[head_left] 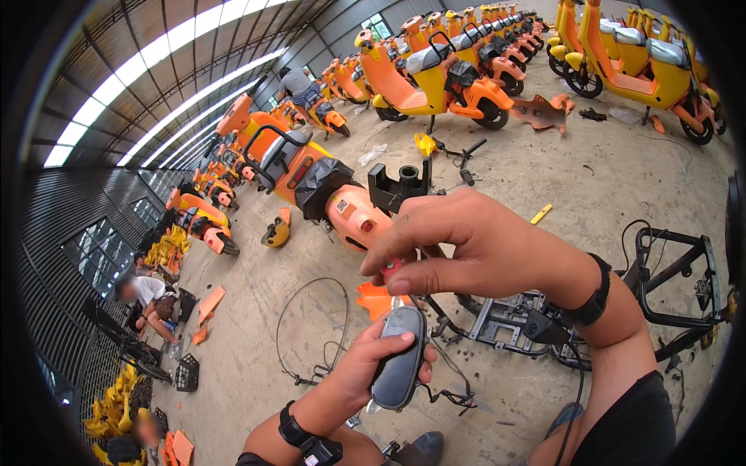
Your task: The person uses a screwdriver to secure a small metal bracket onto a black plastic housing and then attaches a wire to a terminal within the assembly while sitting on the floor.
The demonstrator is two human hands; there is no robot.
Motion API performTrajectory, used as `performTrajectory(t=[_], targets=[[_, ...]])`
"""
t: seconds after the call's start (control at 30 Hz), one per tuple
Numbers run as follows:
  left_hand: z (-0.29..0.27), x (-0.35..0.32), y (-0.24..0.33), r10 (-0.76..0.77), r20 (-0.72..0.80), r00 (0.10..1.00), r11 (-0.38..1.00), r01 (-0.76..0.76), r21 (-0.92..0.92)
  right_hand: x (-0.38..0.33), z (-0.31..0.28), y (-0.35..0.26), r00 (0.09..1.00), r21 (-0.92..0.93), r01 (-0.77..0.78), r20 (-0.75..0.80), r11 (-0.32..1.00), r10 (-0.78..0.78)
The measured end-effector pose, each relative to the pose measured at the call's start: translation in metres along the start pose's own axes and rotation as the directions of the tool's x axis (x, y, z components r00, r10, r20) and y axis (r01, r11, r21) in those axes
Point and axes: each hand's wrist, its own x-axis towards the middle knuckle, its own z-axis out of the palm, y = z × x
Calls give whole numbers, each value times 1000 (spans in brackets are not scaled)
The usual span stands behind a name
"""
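Note:
In my left hand [365, 365] lies an oblong, dark grey casing [398, 371] with rounded ends, my thumb across its face and my fingers wrapped beneath. A pale, shiny tab [399, 301] sticks out at its upper end, and another shows at the lower end. Just above that upper tab, my right hand [458, 245] pinches a small red piece [391, 269] between thumb and fingers. Most of the red piece is covered by the fingers, so its kind is unclear. Whether it touches the casing I cannot tell.
Close ahead stands an orange-yellow scooter [357, 213]; rows of others fill the back. A bare black frame [676, 272] and metal frame parts [505, 322] lie at right. A looped cable [277, 334] and a yellow-handled tool [542, 213] rest on the floor. A person [151, 299] sits at left.

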Motion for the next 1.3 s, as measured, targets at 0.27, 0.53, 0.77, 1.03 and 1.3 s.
performTrajectory(t=[0.27,0.53,0.77,1.03,1.3], targets=[[-7,1,-2,-33,132,991,996,22,82,-3,-14,4,955,132,106,264,986,-138],[2,-2,1,-73,167,983,994,57,97,-4,-1,8,936,345,111,280,932,-215],[-2,-5,0,-102,157,982,992,90,84,-3,-8,14,901,507,-48,394,861,-181],[-1,-1,-2,-127,268,955,987,95,128,-4,-7,6,834,518,-182,532,836,-148],[-2,-3,-1,-114,199,973,985,84,154,-2,-7,6,867,443,-183,493,878,-68]])
